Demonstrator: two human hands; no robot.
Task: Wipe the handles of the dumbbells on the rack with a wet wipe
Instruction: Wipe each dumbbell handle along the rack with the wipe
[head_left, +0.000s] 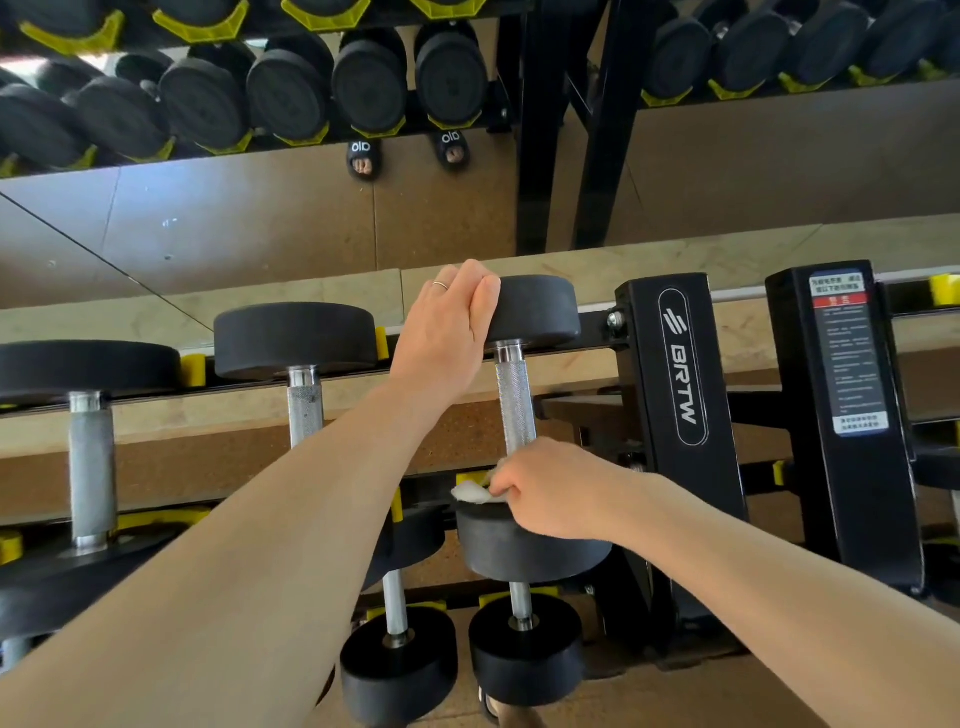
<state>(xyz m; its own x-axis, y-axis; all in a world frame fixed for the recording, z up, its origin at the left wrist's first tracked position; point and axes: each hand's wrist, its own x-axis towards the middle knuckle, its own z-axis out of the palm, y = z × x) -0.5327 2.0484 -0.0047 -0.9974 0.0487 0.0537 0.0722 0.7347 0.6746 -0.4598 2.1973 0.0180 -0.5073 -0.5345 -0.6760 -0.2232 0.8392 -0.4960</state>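
Observation:
A black dumbbell lies on the top rack row, its knurled steel handle (514, 410) running toward me between a far head (540, 312) and a near head (524, 551). My left hand (447, 332) rests on the left side of the far head, fingers straight, a ring on one finger. My right hand (550, 488) curls round the near end of the handle and holds a white wet wipe (475, 492) against it. The wipe sticks out to the left of my fingers.
Two more dumbbells with steel handles (304, 410) (92, 462) lie to the left on the same row. Smaller dumbbells (524, 649) sit on the lower row. A black rack upright (680, 374) stands at the right. A mirror behind reflects the rack.

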